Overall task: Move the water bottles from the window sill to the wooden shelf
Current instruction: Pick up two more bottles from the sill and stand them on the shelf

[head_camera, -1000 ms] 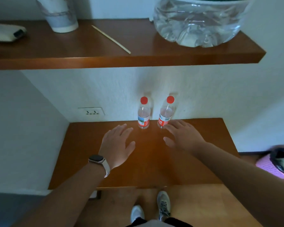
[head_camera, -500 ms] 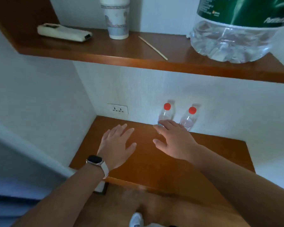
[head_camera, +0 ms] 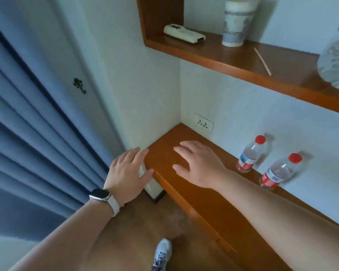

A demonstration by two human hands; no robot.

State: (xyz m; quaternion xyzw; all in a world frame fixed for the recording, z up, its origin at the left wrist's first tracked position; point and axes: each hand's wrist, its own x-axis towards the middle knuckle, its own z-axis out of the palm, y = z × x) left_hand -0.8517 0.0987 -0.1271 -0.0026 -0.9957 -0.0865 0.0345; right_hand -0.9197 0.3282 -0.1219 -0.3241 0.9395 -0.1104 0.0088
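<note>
Two water bottles [head_camera: 248, 156] [head_camera: 276, 173] stand upright against the wall at the back of the lower wooden shelf [head_camera: 200, 192] — tucked where they won't roll. Both the left hand [head_camera: 126, 173] and right hand [head_camera: 199, 163] hover empty, fingers spread, well apart from them — probably free for more.

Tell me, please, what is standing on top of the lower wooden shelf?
Two water bottles with red caps stand on the lower wooden shelf, against the wall. The right hand hovers above it, and the forearm hides part of the surface.
</note>
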